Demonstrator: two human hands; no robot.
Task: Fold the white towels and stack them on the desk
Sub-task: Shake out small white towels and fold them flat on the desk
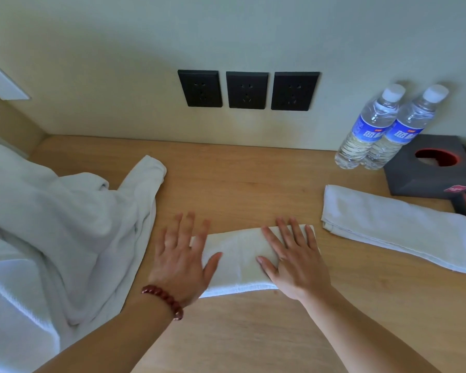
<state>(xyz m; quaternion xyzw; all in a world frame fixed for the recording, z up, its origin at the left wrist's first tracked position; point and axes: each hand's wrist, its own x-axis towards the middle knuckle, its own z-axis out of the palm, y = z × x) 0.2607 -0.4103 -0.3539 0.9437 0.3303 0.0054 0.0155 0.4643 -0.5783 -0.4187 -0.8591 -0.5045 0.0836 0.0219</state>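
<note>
Both hands, left [182, 261] and right [293, 261], lie flat, hiding the folded towel's [237, 261] ends.

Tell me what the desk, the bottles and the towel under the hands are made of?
The desk looks like wood or a wood-look laminate: pale grain lines, smooth matte top. The bottles seem to be clear plastic, see-through with ridged sides and white caps. The folded towel looks like soft white cotton terry, though its weave is hard to see.
</note>
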